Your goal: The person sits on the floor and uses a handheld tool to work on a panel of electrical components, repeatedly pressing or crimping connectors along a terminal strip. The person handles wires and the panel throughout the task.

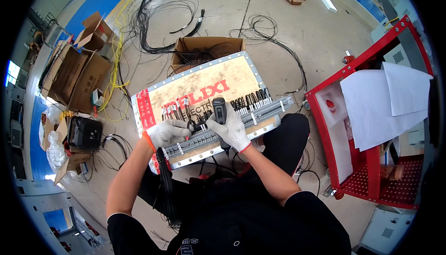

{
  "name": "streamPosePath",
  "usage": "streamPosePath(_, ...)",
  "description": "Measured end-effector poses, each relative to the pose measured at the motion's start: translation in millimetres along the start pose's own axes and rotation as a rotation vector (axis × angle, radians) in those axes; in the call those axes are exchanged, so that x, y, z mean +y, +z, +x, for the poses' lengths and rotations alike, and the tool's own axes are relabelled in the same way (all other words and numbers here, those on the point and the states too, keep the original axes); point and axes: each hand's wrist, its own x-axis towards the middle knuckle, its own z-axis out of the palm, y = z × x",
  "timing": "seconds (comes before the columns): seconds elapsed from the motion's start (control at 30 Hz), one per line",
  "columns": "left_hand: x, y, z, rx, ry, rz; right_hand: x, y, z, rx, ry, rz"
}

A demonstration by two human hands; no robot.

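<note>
My right hand (231, 128), in a white glove, is wrapped around a dark cordless-looking electric screwdriver (219, 108). Below it runs a long grey terminal strip (267, 111), laid slantwise along the near side of a wooden board (183, 90) with metal edging. My gloved left hand (168, 133) is closed at the strip's left part, its fingertips pinching a black wire (189, 124). Short black wires with white tags (253, 100) stand in a row along the strip's far side. From its left end a thick bundle of black wires (166, 192) hangs down. The screwdriver's tip is hidden.
Behind the board stands a cardboard box (209, 45) with black wires. Loose black cables (153, 36) and yellow cable (120, 32) lie on the floor. Cardboard boxes (86, 80) and a black case (85, 133) are at left. A red metal rack (325, 129) with white sheets (371, 106) stands at right.
</note>
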Motion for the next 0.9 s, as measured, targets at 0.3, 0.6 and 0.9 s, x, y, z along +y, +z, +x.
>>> streamPosePath(0.3, -15.1, 38.7, 29.5, 0.472, 0.363, 0.367, -0.6, 0.7, -0.6, 0.01, 0.037, 0.018)
streamPosePath(0.6, -11.1, 42.0, 24.1, 0.517, 0.287, 0.622, 5.4, 5.8, 1.8, -0.004, 0.089, 0.089)
streamPosePath(0.9, -24.3, 25.2, 31.4, 0.59, 0.394, 0.649, 3.9, 6.2, 1.1, -0.029, 0.057, 0.07)
